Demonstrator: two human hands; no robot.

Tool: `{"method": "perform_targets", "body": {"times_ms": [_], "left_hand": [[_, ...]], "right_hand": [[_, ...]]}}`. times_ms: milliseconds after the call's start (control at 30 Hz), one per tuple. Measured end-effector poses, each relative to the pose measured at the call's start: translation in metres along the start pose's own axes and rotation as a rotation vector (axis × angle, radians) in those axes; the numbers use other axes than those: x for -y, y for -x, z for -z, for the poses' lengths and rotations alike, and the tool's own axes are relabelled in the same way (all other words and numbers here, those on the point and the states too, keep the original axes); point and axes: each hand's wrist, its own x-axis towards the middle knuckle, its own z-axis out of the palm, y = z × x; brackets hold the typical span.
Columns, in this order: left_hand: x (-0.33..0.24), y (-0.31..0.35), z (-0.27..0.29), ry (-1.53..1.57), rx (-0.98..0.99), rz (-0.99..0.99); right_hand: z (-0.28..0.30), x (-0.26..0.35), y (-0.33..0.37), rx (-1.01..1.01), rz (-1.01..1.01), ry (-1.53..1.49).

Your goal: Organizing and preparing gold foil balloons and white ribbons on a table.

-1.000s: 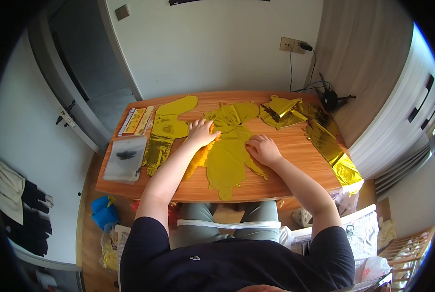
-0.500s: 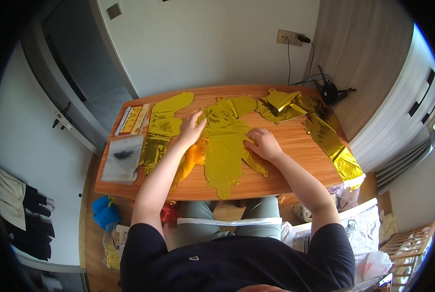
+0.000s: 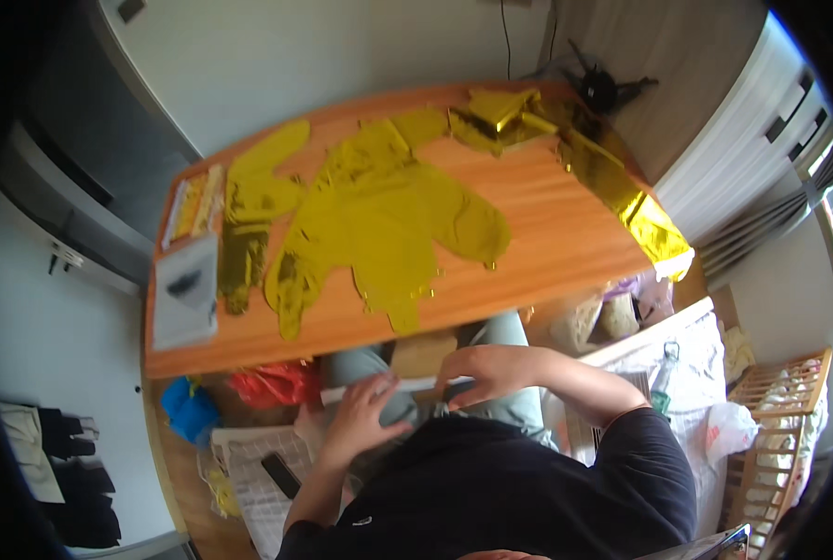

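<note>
My left hand (image 3: 365, 416) spreads loosely above my lap; my right hand (image 3: 485, 375) curves half-open, any contact unclear. The flat, shiny gold foil cutout (image 3: 384, 233) lies on the brown wooden counter (image 3: 552, 229).

Seemingly a home; hanging clothes (image 3: 73, 499), grey curtain (image 3: 762, 224) and pale cupboard (image 3: 726, 173) suggest it.

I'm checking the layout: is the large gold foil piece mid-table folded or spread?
Spread: the gold foil piece lies mostly flat on the table, its lobes fanned outward, with some wrinkles showing.
</note>
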Motion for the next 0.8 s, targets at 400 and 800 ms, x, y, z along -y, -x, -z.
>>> {"method": "perform_targets", "body": {"times_ms": [400,800], "left_hand": [[0.063,0.045,-0.096,-0.132,-0.181,0.248],[0.035,0.051,-0.077,0.703,0.01,0.319]], "right_hand": [[-0.189,-0.1,0.027,-0.454,-0.554,0.653],[-0.158,-0.108,0.014,-0.548,-0.458,0.464]]}}
